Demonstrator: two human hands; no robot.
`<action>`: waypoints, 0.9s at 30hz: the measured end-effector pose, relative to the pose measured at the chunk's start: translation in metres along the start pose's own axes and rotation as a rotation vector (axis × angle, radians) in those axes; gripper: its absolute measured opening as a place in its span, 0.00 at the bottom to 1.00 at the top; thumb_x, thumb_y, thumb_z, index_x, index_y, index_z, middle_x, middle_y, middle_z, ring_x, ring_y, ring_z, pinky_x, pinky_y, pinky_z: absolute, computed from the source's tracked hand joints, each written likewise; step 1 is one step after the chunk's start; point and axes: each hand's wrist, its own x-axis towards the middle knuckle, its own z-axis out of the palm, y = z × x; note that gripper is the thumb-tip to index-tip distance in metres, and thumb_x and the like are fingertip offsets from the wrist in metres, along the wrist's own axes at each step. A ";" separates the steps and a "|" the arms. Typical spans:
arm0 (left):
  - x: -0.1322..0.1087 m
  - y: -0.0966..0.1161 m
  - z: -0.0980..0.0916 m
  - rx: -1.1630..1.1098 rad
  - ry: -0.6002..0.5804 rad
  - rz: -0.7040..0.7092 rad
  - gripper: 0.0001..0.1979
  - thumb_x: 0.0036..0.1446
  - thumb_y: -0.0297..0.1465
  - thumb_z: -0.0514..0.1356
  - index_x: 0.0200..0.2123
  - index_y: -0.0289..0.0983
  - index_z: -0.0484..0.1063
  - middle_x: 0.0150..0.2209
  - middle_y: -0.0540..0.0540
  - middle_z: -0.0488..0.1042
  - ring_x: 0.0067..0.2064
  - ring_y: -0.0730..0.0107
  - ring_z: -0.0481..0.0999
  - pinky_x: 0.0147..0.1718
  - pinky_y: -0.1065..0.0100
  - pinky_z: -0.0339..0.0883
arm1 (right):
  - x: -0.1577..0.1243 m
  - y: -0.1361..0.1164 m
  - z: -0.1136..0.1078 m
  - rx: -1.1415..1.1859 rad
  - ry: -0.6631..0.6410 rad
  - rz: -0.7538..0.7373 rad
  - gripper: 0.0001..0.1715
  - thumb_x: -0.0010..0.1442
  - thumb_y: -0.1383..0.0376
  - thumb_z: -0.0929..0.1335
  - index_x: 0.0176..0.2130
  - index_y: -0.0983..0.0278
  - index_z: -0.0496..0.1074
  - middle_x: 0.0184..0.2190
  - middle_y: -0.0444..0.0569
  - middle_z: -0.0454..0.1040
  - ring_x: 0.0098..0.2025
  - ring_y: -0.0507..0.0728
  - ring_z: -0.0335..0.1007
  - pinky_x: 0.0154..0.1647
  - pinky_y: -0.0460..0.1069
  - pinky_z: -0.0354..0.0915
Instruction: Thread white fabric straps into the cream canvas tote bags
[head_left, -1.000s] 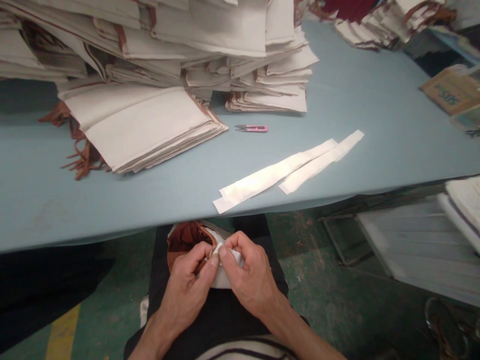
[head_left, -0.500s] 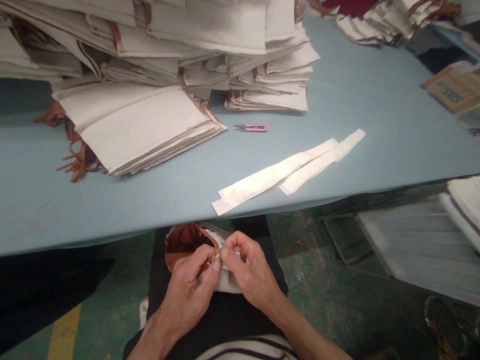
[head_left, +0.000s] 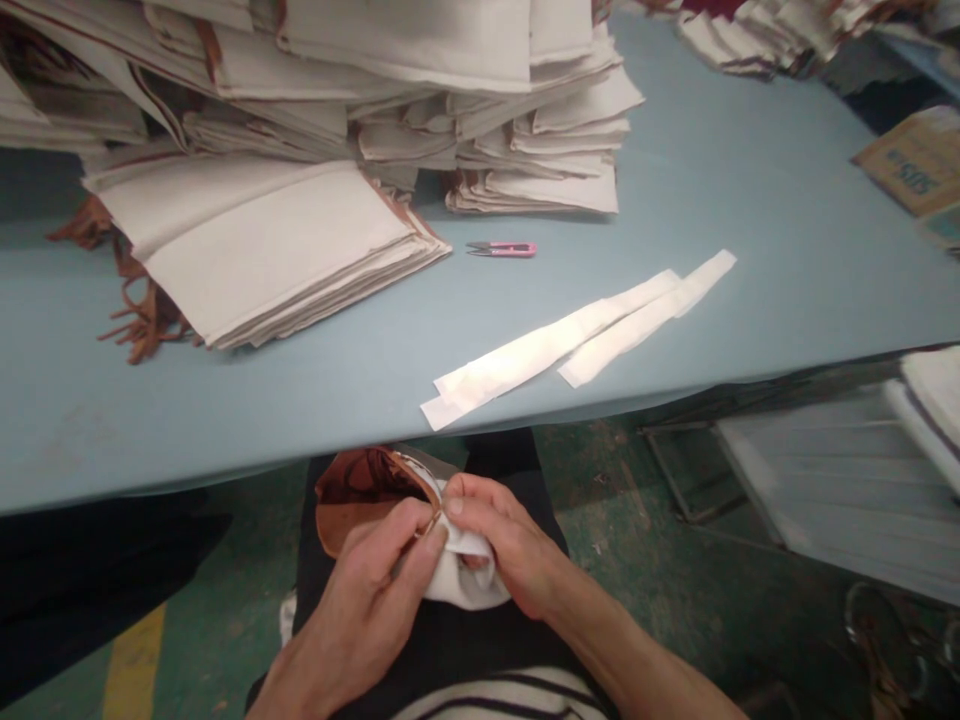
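Note:
On my lap lies a cream and brown fabric piece, its brown part spreading to the left and its cream part bunched at the right. My left hand pinches the brown-trimmed edge between thumb and forefinger. Close beside it, my right hand pinches the same edge, the fingertips of both hands almost touching. What sits exactly between the fingertips is too small to make out. Beyond the hands, white paper-like strips lie near the table's front edge. Pink-handled thread snips rest farther back.
The blue-covered table carries tall stacks of cream fabric pieces. A nearer pile has brown ties hanging at its left. A cardboard box sits at the right. Below the table's right side stands a metal-framed rack.
Both hands stay pinched on the edge. My right hand has turned slightly, and more of the bunched cream fabric shows beneath it. The view has shifted a little.

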 end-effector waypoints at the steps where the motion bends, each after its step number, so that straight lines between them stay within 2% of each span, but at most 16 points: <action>1: 0.000 0.002 -0.002 -0.017 -0.014 -0.033 0.14 0.74 0.33 0.52 0.33 0.40 0.69 0.28 0.55 0.70 0.28 0.74 0.70 0.29 0.74 0.62 | -0.001 -0.001 0.000 -0.004 -0.009 -0.007 0.24 0.52 0.48 0.73 0.28 0.61 0.63 0.20 0.35 0.59 0.21 0.47 0.49 0.23 0.44 0.49; 6: 0.007 0.008 -0.010 -0.061 -0.052 -0.108 0.16 0.74 0.38 0.51 0.33 0.41 0.69 0.29 0.53 0.71 0.30 0.72 0.71 0.31 0.72 0.64 | -0.003 -0.005 0.001 -0.143 0.063 -0.140 0.26 0.57 0.44 0.72 0.30 0.61 0.63 0.20 0.36 0.60 0.21 0.47 0.50 0.22 0.43 0.49; 10: 0.014 0.006 -0.010 -0.062 -0.007 -0.104 0.17 0.73 0.38 0.52 0.31 0.40 0.69 0.27 0.53 0.72 0.28 0.72 0.71 0.28 0.72 0.63 | -0.003 -0.004 0.005 -0.216 0.129 -0.213 0.23 0.59 0.48 0.71 0.30 0.61 0.62 0.19 0.34 0.57 0.20 0.47 0.49 0.21 0.43 0.48; 16: 0.014 0.001 -0.005 -0.171 0.093 -0.176 0.17 0.68 0.38 0.55 0.27 0.38 0.71 0.22 0.54 0.66 0.22 0.74 0.63 0.20 0.74 0.57 | -0.001 0.003 0.009 -0.184 0.110 -0.165 0.22 0.58 0.48 0.71 0.32 0.60 0.62 0.18 0.33 0.57 0.20 0.47 0.50 0.21 0.42 0.50; 23: 0.012 -0.003 -0.001 -0.300 0.145 -0.276 0.15 0.63 0.40 0.59 0.27 0.38 0.70 0.22 0.55 0.66 0.21 0.74 0.63 0.19 0.75 0.56 | 0.001 0.006 0.012 -0.192 0.089 -0.174 0.25 0.59 0.45 0.71 0.33 0.60 0.62 0.19 0.34 0.58 0.20 0.47 0.51 0.21 0.43 0.50; 27: 0.012 -0.004 -0.001 -0.254 0.160 -0.260 0.16 0.64 0.40 0.59 0.26 0.38 0.70 0.23 0.54 0.66 0.23 0.74 0.64 0.20 0.75 0.58 | 0.001 0.011 0.010 -0.227 0.097 -0.194 0.24 0.61 0.45 0.70 0.34 0.60 0.62 0.20 0.34 0.59 0.21 0.48 0.52 0.22 0.43 0.51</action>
